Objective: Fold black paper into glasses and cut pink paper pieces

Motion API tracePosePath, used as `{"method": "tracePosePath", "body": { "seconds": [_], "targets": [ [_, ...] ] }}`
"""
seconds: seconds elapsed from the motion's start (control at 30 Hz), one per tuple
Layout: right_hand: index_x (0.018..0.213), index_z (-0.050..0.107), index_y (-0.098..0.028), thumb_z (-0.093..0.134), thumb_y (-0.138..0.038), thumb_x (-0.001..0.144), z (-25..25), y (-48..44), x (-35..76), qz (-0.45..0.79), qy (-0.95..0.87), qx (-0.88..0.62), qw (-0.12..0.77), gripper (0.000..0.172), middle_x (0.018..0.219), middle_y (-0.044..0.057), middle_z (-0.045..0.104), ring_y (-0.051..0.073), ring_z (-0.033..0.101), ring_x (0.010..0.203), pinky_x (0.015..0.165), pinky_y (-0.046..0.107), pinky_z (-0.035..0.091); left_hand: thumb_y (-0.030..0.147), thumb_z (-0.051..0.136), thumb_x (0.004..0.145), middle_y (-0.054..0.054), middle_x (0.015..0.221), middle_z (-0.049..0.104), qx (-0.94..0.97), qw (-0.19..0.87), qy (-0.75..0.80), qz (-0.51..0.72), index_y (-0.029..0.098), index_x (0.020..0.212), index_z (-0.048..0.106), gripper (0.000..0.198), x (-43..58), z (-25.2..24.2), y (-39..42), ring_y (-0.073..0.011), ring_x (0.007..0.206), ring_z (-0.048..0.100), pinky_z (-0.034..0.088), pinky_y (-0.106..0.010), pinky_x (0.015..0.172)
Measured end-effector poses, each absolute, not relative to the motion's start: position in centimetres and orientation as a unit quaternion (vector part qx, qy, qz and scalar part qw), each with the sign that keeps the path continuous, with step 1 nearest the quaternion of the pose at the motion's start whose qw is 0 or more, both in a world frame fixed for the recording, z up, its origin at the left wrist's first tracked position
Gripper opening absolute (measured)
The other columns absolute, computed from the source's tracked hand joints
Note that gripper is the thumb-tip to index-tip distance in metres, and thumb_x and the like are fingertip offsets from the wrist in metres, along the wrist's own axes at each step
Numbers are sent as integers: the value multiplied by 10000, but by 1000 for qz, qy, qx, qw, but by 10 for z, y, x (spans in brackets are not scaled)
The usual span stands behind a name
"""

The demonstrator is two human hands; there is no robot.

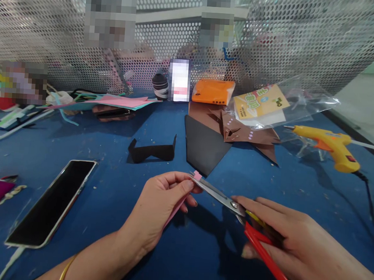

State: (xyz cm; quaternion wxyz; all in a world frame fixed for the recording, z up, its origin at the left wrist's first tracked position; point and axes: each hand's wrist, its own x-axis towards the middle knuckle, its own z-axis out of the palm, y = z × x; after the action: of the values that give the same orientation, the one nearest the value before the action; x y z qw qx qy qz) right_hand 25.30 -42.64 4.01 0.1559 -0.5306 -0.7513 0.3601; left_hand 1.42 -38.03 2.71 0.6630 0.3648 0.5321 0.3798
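Observation:
Between its thumb and fingers, my left hand (162, 206) pinches a strip of pink paper (175, 210); part of the strip is hidden behind the thumb. My right hand (283, 230) grips a pair of scissors (218, 195) with red and yellow handles. The scissors' blades point left and reach my left fingertips, around the pink paper's small upper end. A folded black paper piece (153, 152), shaped like glasses, stands just beyond my hands. Farther right lies a black paper sheet (204, 145), partly over brown paper (204, 115).
A yellow glue gun (332, 144) lies at right, its cord trailing down. A large phone (53, 203) with a cable lies at left. Near the mesh screen stand a lit phone (179, 80), an orange packet (213, 92) and a black-and-white roll (160, 87). Coloured papers (122, 102) lie back left.

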Motion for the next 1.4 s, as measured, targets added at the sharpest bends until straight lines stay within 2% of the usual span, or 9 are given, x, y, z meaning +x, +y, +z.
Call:
{"method": "tracePosePath", "body": {
  "seconds": [0.3,0.8,1.0,1.13,1.3,1.4],
  "targets": [
    [1283,638,-323,682,-369,876,41,-426,252,373,-748,-528,149,412,871,-13,701,157,689,725,652,239,566,313,782,769,-20,737,712,364,662,532,383,158,805,750,162,15,29,-378,-72,561,595,435,-152,494],
    [1160,680,-314,662,-349,893,40,-427,253,374,-752,-524,142,270,856,-27,694,143,690,718,649,213,559,293,782,769,-14,721,709,356,661,537,384,158,802,752,142,15,29,-378,-72,565,607,441,-147,497],
    [1180,671,-313,668,-348,884,38,-426,253,358,-758,-526,142,298,858,-28,704,148,695,731,654,218,563,297,786,767,-27,742,718,355,662,538,383,154,821,755,156,16,29,-379,-77,570,609,442,-154,498],
    [1130,690,-304,669,-343,878,38,-426,253,348,-759,-530,144,256,828,-29,704,146,691,697,629,213,558,295,793,756,-28,729,716,353,661,540,384,156,801,750,152,16,28,-379,-79,560,604,440,-161,491],
    [1188,683,-313,682,-305,857,36,-428,252,361,-743,-543,152,331,873,-14,730,166,714,743,660,227,577,312,796,761,-29,745,722,351,660,541,386,164,807,741,165,15,26,-379,-83,547,601,432,-168,474],
    [1119,708,-305,693,-329,837,39,-428,252,357,-722,-564,183,283,890,2,745,203,731,815,651,237,588,353,813,755,-45,798,740,354,652,546,389,161,816,745,213,14,27,-378,-76,536,589,424,-168,459]
  ]
}}
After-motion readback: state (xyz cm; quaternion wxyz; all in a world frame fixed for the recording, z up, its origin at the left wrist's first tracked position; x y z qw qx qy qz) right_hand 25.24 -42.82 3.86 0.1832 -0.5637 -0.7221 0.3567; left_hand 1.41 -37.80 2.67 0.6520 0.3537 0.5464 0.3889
